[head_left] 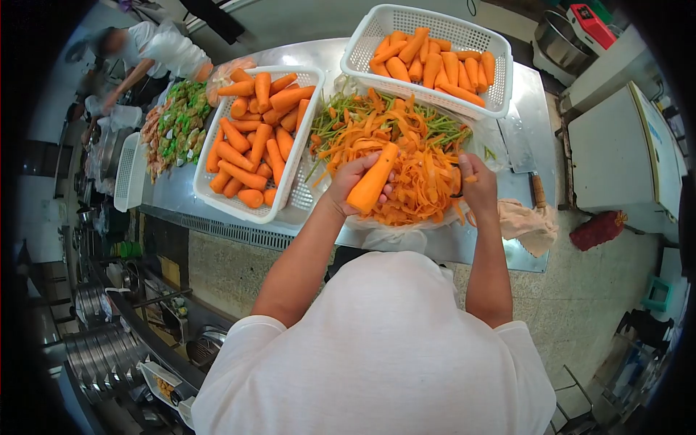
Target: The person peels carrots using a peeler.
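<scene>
My left hand (353,181) is closed around a peeled carrot (373,180), its thick end tilted down toward me. To the right, my right hand (480,185) is closed on what looks like a peeler (457,193); only a small dark part of it shows by the fingers. Both hands hover over a heap of orange carrot peels (417,192) mixed with green stems (449,130), lying on clear plastic on the metal table. The carrot and the peeler are apart.
White baskets of carrots stand at left (313,138) and at the back (428,88). A cleaver (516,145) and a cloth (529,226) lie at the right. Green-wrapped produce (177,123) is piled far left, near another person (156,54). A red sack (598,230) sits on the floor.
</scene>
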Demonstrator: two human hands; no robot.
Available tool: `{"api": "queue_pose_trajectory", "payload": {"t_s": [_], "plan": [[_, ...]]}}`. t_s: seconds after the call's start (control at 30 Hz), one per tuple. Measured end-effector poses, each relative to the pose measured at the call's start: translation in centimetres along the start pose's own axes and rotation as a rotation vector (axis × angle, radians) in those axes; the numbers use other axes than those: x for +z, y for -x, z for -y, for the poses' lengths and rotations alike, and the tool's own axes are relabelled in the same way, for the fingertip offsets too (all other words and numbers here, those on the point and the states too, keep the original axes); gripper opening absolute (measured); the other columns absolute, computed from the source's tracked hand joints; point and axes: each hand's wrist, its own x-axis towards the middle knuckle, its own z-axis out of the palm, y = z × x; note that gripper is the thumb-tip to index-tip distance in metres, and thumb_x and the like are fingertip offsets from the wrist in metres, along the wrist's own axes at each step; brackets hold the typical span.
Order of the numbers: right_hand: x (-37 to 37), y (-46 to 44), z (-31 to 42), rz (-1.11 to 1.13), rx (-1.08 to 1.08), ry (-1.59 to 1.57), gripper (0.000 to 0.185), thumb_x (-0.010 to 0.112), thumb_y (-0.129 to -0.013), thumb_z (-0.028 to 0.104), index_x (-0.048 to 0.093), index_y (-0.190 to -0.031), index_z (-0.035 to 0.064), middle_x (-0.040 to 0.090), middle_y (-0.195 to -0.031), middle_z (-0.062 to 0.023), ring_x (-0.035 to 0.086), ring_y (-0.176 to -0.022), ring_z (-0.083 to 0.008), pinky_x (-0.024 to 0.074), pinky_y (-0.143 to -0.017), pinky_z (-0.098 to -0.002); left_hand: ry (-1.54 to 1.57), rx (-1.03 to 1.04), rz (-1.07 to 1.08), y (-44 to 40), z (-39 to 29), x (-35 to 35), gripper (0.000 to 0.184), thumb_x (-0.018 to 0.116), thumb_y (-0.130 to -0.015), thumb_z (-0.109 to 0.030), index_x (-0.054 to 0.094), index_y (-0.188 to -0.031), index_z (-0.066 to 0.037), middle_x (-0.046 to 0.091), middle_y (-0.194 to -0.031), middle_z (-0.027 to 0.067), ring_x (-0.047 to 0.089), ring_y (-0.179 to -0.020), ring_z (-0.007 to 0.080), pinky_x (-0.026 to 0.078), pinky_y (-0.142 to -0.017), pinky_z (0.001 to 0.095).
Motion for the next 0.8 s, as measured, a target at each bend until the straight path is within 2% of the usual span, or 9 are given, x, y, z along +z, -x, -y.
{"api": "queue_pose_trajectory", "payload": {"t_s": [0.13,0.2,0.33,0.4,0.5,0.53,0.63,0.7,0.8], "plan": [[0.9,0.1,6.5,0.113,-0.183,0.062,0.031,0.065,-0.095,0.036,0.073,-0.104,0.0072,0.068,-0.074,-0.0145,0.066,-0.071,-0.0305,0.0500,-0.070,-0.0404,-0.103,-0.087,-0.058,-1.0,1.0,0.7,0.037,0.050,-0.105,-0.038,0.053,-0.126,-0.009,0.065,-0.093,0.0120,0.070,-0.073,0.0248,0.062,-0.057,0.0379],[1.7,0.0,8.6,0.123,-0.587,0.238,0.027,0.068,-0.091,0.034,0.075,-0.103,0.0114,0.065,-0.068,-0.0100,0.063,-0.070,-0.0262,0.0467,-0.075,-0.0402,-0.157,-0.106,-0.100,-0.9,1.2,2.0,0.035,0.050,-0.105,-0.038,0.052,-0.127,-0.011,0.066,-0.091,0.0103,0.070,-0.072,0.0246,0.062,-0.055,0.0386],[3.8,-3.0,7.7,0.120,-0.834,0.269,0.025,0.069,-0.090,0.035,0.075,-0.103,0.0145,0.062,-0.066,-0.0064,0.061,-0.070,-0.0246,0.0434,-0.080,-0.0403,-0.151,-0.128,-0.067,-0.4,1.5,1.6,0.035,0.049,-0.105,-0.037,0.051,-0.128,-0.011,0.066,-0.092,0.0100,0.070,-0.070,0.0245,0.061,-0.054,0.0389],[3.5,-4.9,7.7,-0.163,-0.800,0.465,0.024,0.068,-0.091,0.034,0.075,-0.101,0.0136,0.065,-0.069,-0.0070,0.061,-0.070,-0.0247,0.0440,-0.080,-0.0405,-0.147,-0.033,-0.068,0.1,0.9,1.2,0.034,0.049,-0.105,-0.036,0.051,-0.128,-0.011,0.066,-0.092,0.0112,0.070,-0.069,0.0246,0.061,-0.053,0.0388],[2.1,-5.1,7.5,-0.327,-0.703,0.453,0.025,0.067,-0.092,0.034,0.075,-0.100,0.0122,0.068,-0.072,-0.0086,0.063,-0.072,-0.0263,0.0457,-0.075,-0.0421,-0.082,0.026,-0.146,1.4,0.6,1.1,0.032,0.049,-0.105,-0.035,0.051,-0.125,-0.011,0.065,-0.089,0.0124,0.069,-0.067,0.0246,0.061,-0.052,0.0384],[1.9,-5.1,6.6,-0.322,-0.710,0.453,0.025,0.067,-0.092,0.034,0.075,-0.100,0.0122,0.068,-0.072,-0.0086,0.063,-0.072,-0.0263,0.0457,-0.075,-0.0421,-0.078,0.033,-0.146,1.5,0.5,0.7,0.032,0.049,-0.105,-0.035,0.051,-0.125,-0.011,0.065,-0.089,0.0124,0.069,-0.067,0.0246,0.061,-0.052,0.0384],[2.8,-4.2,1.9,-0.086,-0.398,0.218,0.030,0.064,-0.095,0.036,0.074,-0.098,0.0082,0.071,-0.078,-0.0101,0.065,-0.079,-0.0297,0.0477,-0.073,-0.0443,0.000,0.023,-0.251,1.1,0.2,-0.1,0.031,0.049,-0.105,-0.035,0.051,-0.119,-0.008,0.064,-0.087,0.0130,0.068,-0.066,0.0246,0.060,-0.052,0.0377],[3.6,-3.4,-0.9,-0.023,-0.008,0.125,0.036,0.059,-0.100,0.038,0.074,-0.099,0.0045,0.073,-0.087,-0.0149,0.068,-0.088,-0.0320,0.0507,-0.076,-0.0423,-0.233,0.001,-0.311,0.1,-0.5,0.8,0.029,0.050,-0.104,-0.033,0.052,-0.115,-0.005,0.064,-0.085,0.0129,0.067,-0.063,0.0243,0.059,-0.052,0.0387],[4.5,-2.9,-4.5,-0.065,0.059,-0.072,0.042,0.054,-0.103,0.039,0.073,-0.103,0.0024,0.074,-0.094,-0.0144,0.069,-0.091,-0.0261,0.0513,-0.082,-0.0364,-0.398,0.041,-0.397,-3.7,-3.2,4.8,0.026,0.051,-0.103,-0.028,0.053,-0.113,-0.004,0.064,-0.088,0.0132,0.067,-0.067,0.0249,0.059,-0.055,0.0390]]}}
